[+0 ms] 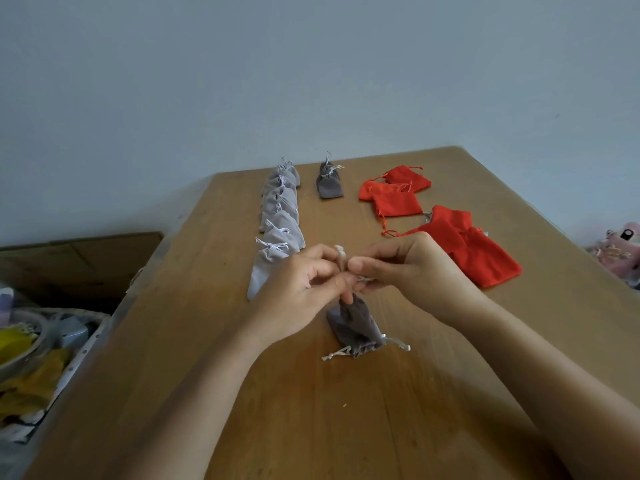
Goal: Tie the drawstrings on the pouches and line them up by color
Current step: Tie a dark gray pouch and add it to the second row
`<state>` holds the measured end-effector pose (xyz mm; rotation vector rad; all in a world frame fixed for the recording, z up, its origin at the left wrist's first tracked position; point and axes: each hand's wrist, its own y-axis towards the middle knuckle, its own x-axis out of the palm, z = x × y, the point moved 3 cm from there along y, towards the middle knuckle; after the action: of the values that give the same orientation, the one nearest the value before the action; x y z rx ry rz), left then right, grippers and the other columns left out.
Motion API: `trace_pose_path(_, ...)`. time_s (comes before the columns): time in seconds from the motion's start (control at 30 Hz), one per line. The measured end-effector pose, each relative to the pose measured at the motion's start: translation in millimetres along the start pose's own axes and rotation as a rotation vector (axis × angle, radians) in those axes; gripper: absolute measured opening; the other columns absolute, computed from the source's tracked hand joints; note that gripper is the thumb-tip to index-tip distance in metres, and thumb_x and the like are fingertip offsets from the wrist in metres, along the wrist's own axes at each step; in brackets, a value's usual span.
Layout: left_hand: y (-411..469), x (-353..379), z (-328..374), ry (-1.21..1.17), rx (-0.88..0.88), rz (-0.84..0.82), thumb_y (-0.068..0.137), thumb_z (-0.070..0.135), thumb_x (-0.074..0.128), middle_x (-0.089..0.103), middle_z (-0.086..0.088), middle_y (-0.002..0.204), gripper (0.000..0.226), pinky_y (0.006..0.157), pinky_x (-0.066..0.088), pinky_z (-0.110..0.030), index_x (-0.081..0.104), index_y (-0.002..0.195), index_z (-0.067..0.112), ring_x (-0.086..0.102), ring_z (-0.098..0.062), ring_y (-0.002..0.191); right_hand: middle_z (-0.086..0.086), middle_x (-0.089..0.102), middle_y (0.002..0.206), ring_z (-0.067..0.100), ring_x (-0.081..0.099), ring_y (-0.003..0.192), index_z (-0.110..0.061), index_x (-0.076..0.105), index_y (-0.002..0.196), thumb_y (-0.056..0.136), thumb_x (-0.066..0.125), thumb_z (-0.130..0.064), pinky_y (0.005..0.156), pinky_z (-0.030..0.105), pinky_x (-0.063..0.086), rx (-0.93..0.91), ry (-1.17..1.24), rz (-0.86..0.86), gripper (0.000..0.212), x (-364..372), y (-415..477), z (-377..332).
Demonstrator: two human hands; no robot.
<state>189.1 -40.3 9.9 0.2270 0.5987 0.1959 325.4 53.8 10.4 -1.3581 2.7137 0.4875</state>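
Both hands meet above the middle of the wooden table (311, 427). My left hand (304, 289) and my right hand (408, 268) each pinch a pale drawstring (341, 252) of a dark grey pouch (349, 308) that hangs below the fingers. It touches a second dark grey pouch (360, 337) lying flat with loose strings. A row of several light grey pouches (280, 230) with tied bows runs away on the left. Two tied dark grey pouches (329, 183) lie at the back. Several red pouches (394, 199) lie at the right, one larger (478, 254).
The table's left edge drops to a cardboard box (79, 261) and a basket of cloth items (31, 358). A pink plush toy (620, 251) sits beyond the right edge. A plain wall stands behind the table.
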Motion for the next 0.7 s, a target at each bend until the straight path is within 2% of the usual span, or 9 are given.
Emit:
trace_pose_path(0.07, 0.8, -5.2, 0.3, -0.023, -0.016, 0.045, 0.091, 0.016, 0.062, 0.059, 0.004, 0.088, 0.027, 0.081, 0.042, -0.012, 0.073, 0.067, 0.013, 0.059, 0.0, 0.088, 0.002, 0.076, 0.082, 0.017, 0.072, 0.084, -0.013, 0.076, 0.095, 0.083, 0.068, -0.022, 0.079, 0.026, 0.057, -0.038, -0.049, -0.032, 0.018, 0.1, -1.2, -2.4)
trace_pose_path(0.13, 0.6, -8.1, 2.4, -0.095, -0.062, 0.082, 0.091, 0.005, 0.06, 0.057, 0.002, 0.087, 0.032, 0.081, 0.037, -0.007, 0.072, 0.062, 0.012, 0.056, 0.004, 0.089, -0.015, 0.072, 0.08, 0.004, 0.07, 0.081, -0.019, 0.076, 0.099, 0.084, 0.071, -0.015, 0.074, 0.018, 0.053, -0.177, -0.258, -0.01, 0.017, 2.5, -3.4, -6.0)
trace_pose_path(0.17, 0.6, -8.7, 3.3, -0.114, -0.078, 0.098, 0.09, 0.003, 0.059, 0.057, 0.001, 0.087, 0.034, 0.082, 0.036, -0.006, 0.072, 0.06, 0.012, 0.056, 0.004, 0.091, -0.018, 0.07, 0.078, 0.003, 0.068, 0.078, -0.02, 0.076, 0.099, 0.084, 0.072, -0.014, 0.07, 0.018, 0.052, -0.246, -0.356, 0.012, 0.017, 4.0, -4.0, -6.7)
trace_pose_path(0.23, 1.3, -8.4, 2.9, -0.121, -0.107, 0.13, 0.091, 0.005, 0.059, 0.058, -0.001, 0.087, 0.035, 0.084, 0.037, -0.007, 0.073, 0.06, 0.015, 0.056, 0.002, 0.092, -0.012, 0.069, 0.077, 0.006, 0.066, 0.072, -0.018, 0.078, 0.095, 0.083, 0.071, -0.02, 0.065, 0.026, 0.052, -0.331, -0.465, 0.066, 0.014, 4.8, -4.2, -7.4)
trace_pose_path(0.3, 3.0, -6.5, 0.2, -0.189, -0.165, 0.134, 0.09, 0.009, 0.061, 0.061, -0.001, 0.087, 0.032, 0.084, 0.043, -0.014, 0.076, 0.064, 0.019, 0.058, -0.002, 0.09, -0.006, 0.07, 0.077, 0.007, 0.065, 0.071, -0.017, 0.078, 0.091, 0.083, 0.068, -0.026, 0.064, 0.028, 0.051, -0.37, -0.52, 0.119, 0.016, 3.0, -4.4, -9.4)
trace_pose_path(0.43, 3.5, -3.9, -7.7, -0.439, -0.359, 0.125, 0.088, 0.011, 0.063, 0.067, 0.011, 0.077, 0.022, 0.061, 0.043, -0.01, 0.074, 0.069, 0.015, 0.056, -0.007, 0.076, -0.004, 0.069, 0.076, 0.011, 0.063, 0.07, -0.014, 0.075, 0.084, 0.084, 0.064, -0.031, 0.065, 0.032, 0.05, -0.357, -0.587, 0.174, 0.02, 5.7, -5.2, -9.1)
trace_pose_path(0.5, 3.2, -6.2, -11.0, -0.477, -0.419, 0.145, 0.086, 0.011, 0.065, 0.069, 0.013, 0.076, 0.017, 0.059, 0.042, -0.012, 0.072, 0.071, 0.013, 0.055, -0.008, 0.075, -0.005, 0.069, 0.076, 0.011, 0.065, 0.071, -0.011, 0.071, 0.084, 0.086, 0.065, -0.027, 0.066, 0.034, 0.053, -0.353, -0.573, 0.162, 0.017, 8.9, -5.2, -7.1)
trace_pose_path(0.57, 3.1, -7.7, -13.2, -0.543, -0.468, 0.154, 0.079, 0.013, 0.068, 0.069, 0.007, 0.077, 0.012, 0.062, 0.041, -0.016, 0.073, 0.069, 0.013, 0.054, -0.009, 0.074, -0.004, 0.07, 0.077, 0.01, 0.067, 0.074, -0.009, 0.069, 0.085, 0.088, 0.067, -0.019, 0.067, 0.031, 0.055, -0.373, -0.551, 0.147, 0.011, 9.7, -5.5, -7.4)
trace_pose_path(0.7, 3.2, -6.1, -14.8, -0.839, -0.567, 0.13, 0.063, 0.008, 0.07, 0.062, -0.004, 0.071, 0.004, 0.068, 0.042, -0.024, 0.066, 0.061, 0.009, 0.055, -0.012, 0.07, 0.0, 0.071, 0.081, 0.007, 0.068, 0.078, -0.004, 0.069, 0.087, 0.088, 0.067, -0.009, 0.072, 0.018, 0.054, -0.399, -0.477, 0.112, 0.006, 7.5, -7.9, -14.1)
